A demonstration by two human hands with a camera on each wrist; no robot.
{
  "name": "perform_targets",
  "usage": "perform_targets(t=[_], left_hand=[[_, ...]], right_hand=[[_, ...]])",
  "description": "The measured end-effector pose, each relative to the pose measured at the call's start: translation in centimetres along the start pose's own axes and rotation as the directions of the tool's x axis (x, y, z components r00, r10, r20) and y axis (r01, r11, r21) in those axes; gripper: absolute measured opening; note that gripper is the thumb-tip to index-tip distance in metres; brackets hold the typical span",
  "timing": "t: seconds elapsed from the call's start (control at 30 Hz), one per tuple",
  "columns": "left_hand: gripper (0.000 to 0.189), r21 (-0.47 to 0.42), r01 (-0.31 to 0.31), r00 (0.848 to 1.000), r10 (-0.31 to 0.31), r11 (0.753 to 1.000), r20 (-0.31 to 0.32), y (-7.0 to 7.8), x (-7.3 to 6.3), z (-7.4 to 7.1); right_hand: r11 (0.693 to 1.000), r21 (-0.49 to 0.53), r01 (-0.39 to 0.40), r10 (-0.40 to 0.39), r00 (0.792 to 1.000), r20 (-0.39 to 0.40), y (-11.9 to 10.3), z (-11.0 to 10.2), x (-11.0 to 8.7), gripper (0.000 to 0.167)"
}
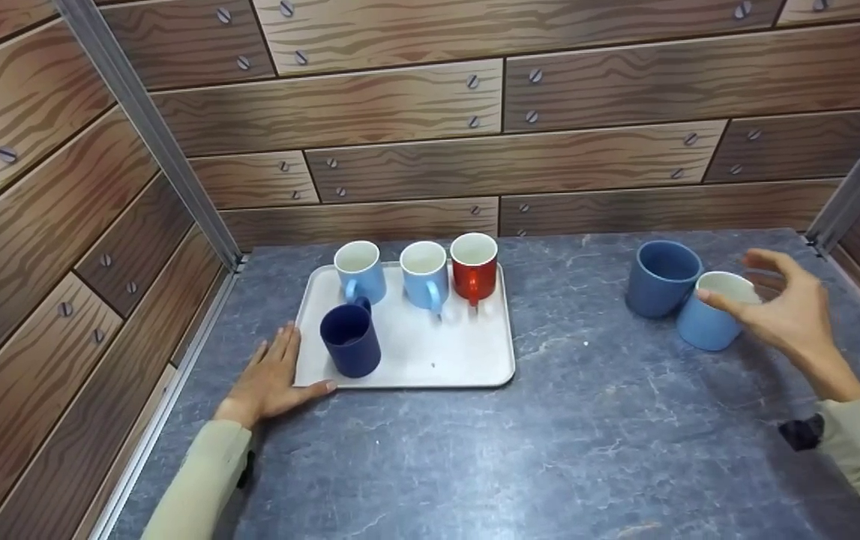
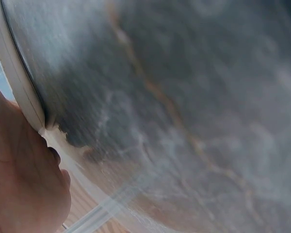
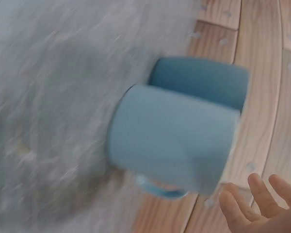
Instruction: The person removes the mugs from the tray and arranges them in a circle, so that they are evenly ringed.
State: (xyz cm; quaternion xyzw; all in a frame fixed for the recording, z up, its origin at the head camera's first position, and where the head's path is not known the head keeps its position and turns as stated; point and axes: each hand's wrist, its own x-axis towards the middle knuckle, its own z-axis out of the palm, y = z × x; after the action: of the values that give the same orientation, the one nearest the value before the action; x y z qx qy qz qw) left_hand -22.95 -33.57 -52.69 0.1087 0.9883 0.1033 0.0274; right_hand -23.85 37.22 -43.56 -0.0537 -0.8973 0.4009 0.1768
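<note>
On the right of the table, my right hand [image 1: 793, 315] hovers around the rim of a light blue mug [image 1: 707, 326], thumb and fingers spread apart. The right wrist view shows the fingers [image 3: 264, 201] apart from the mug, whose handle [image 3: 162, 189] sticks out on the finger side. Close beside it stands a darker blue mug [image 1: 653, 289]. At the front left corner of a white tray [image 1: 430, 356], my left hand [image 1: 272, 382] lies with straight fingers along its left edge and the thumb at its front edge.
Upright on the tray are a navy mug [image 1: 355, 349], two light blue mugs with white insides, one at the back left [image 1: 370, 285] and one in the back middle [image 1: 422, 289], and a red mug [image 1: 474, 277]. Wood-patterned walls [image 1: 400, 172] enclose the grey table [image 1: 534, 450].
</note>
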Motion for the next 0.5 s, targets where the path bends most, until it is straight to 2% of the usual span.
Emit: perform_targets(t=[0.23,0.5], left_hand=[[0.127,0.003,0.006,1.000,-0.006,1.000,0.010,0.0,0.1,-0.1],[0.126,0.011,0.003,1.000,-0.003,1.000,0.005,-0.2,0.1,0.2]], right_hand=[[0.986,0.089,0.139,-0.142,0.990,0.024,-3.5,2.7,0.1,0.085],[0.947,0.204,0.247,-0.273,0.956,0.108,-8.2,7.2,0.0,0.082]])
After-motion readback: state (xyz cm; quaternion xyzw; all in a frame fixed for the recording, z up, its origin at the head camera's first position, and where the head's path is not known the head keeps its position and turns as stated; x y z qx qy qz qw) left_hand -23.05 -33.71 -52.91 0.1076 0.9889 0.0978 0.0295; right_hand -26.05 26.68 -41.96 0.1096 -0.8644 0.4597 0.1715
